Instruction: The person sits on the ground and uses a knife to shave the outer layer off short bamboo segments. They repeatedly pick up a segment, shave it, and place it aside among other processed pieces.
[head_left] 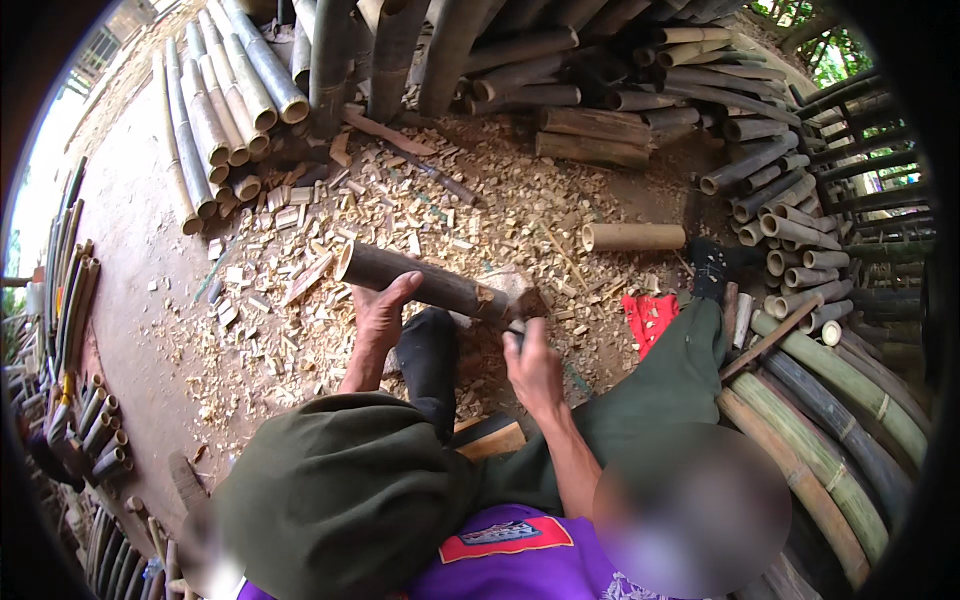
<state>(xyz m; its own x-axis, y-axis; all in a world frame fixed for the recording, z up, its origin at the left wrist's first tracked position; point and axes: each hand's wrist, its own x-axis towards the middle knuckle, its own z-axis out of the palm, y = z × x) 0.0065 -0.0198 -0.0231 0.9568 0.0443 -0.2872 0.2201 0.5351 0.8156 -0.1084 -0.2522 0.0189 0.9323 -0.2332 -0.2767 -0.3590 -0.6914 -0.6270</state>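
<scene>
A dark bamboo tube point(420, 280) lies slantwise in front of me, its open end to the left and its other end near my right hand. My left hand point(380, 312) supports it from below near the open end, with the thumb along its side. My right hand point(536, 366) is closed around a short dark-handled tool point(516, 328) beside the tube's right end. How the tool's blade or head looks I cannot make out. Behind that end sits a pale block point(518, 285), partly covered by the tube.
Wood chips point(450, 225) litter the ground. A long blade with a handle point(440, 178) lies beyond the tube. A short pale bamboo piece point(633, 237) and a red cloth point(650, 322) are to the right. Bamboo poles point(265, 80) and stacked tubes point(800, 230) surround me.
</scene>
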